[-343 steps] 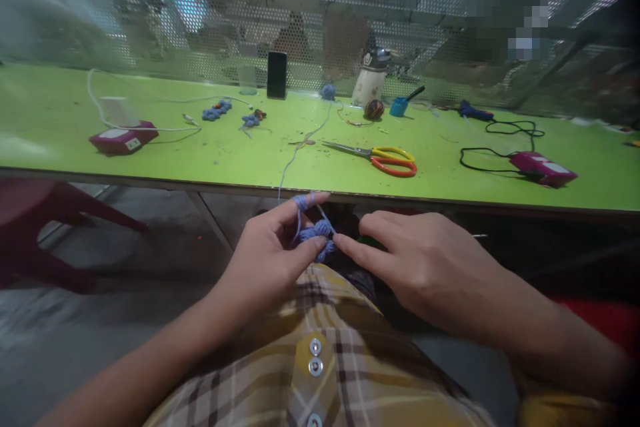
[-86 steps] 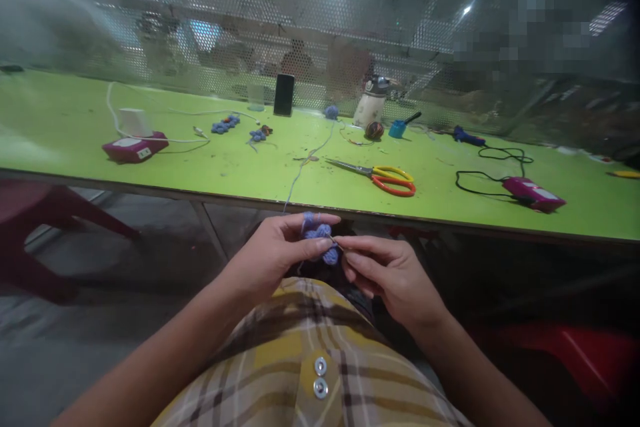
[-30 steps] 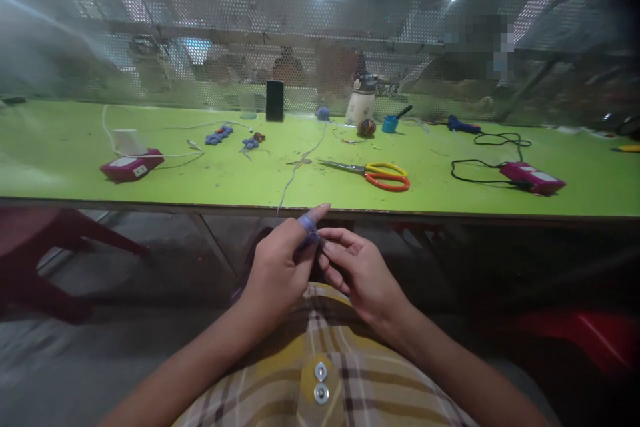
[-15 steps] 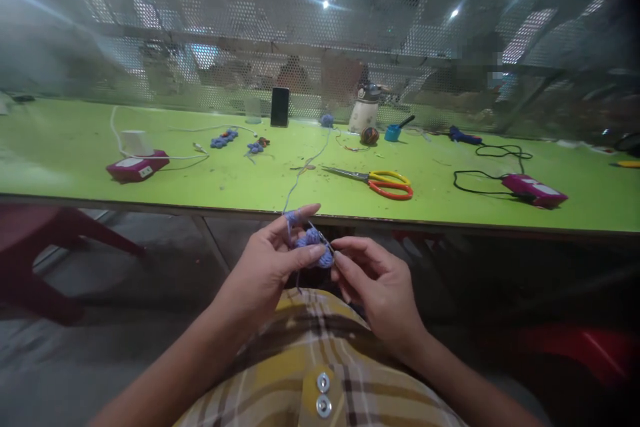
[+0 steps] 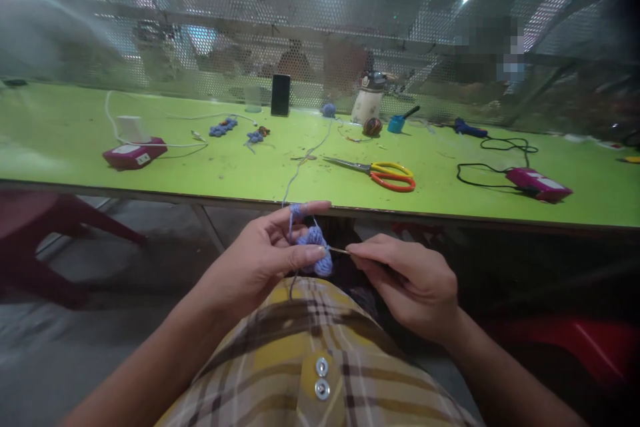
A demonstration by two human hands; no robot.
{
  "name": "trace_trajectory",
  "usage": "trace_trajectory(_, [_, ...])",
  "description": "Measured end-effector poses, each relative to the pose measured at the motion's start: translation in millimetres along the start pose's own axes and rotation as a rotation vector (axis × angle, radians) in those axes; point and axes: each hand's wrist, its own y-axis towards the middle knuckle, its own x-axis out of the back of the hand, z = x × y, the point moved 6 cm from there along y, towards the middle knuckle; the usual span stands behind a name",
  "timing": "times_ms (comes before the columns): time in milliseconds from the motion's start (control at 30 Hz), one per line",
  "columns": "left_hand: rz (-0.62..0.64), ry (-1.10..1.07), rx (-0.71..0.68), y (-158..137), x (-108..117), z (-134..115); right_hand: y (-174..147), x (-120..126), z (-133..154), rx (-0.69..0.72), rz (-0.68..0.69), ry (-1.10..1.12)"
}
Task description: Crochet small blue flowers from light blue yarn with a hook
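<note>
My left hand pinches a small piece of lilac crochet work between thumb and fingers, above my lap. Lilac yarn is wound round its outstretched index finger. From there the strand runs over the table edge to a small lilac ball of yarn at the back. My right hand is closed on a thin metal crochet hook, held nearly level. The hook's far end meets the right side of the crochet work; its tip is hidden there.
On the green table lie scissors, finished lilac crochet pieces, a dark multicoloured ball and two magenta power blocks with cords. A phone, a jug and a blue pot stand behind. A stool is at left.
My right hand has moved right, away from my left, and the hook has swung from steep to nearly level. The crochet work stays in my left hand. The view has tilted slightly.
</note>
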Motion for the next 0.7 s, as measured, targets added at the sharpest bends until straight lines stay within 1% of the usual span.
trace_trajectory(100, [0.000,0.052,0.034,-1.2,5.2,0.9,4.1,6.7,-0.6,0.010,0.081,-0.015])
trace_trajectory(167, [0.006,0.080,0.060,-1.5,8.4,2.2,7.6,10.3,-2.2,-0.016,0.132,0.012])
trace_trajectory(233, [0.011,0.095,0.090,-1.3,10.3,4.3,9.8,10.1,-6.8,-0.104,0.188,0.085])
trace_trajectory(300, [0.019,0.098,0.091,-0.3,10.4,5.6,8.6,5.7,-15.3,-0.261,0.205,0.208])
trace_trajectory(400, [0.008,0.099,0.050,1.7,10.0,6.7,-1.6,-8.8,-31.2,-0.539,0.144,0.451])
trace_trajectory(467, [-0.013,0.106,0.031,2.4,10.2,8.3,-10.0,-22.1,-38.8,-0.676,0.088,0.632])
trace_trajectory(567, [-0.050,0.133,0.010,1.9,11.2,10.5,-16.5,-37.2,-43.6,-0.772,0.011,0.791])
trace_trajectory(633, [-0.075,0.167,-0.018,1.0,12.3,10.0,-17.1,-44.0,-43.6,-0.809,-0.014,0.849])
trace_trajectory(700, [-0.072,0.209,-0.044,0.0,11.9,8.9,-16.5,-48.9,-42.4,-0.842,-0.024,0.902])
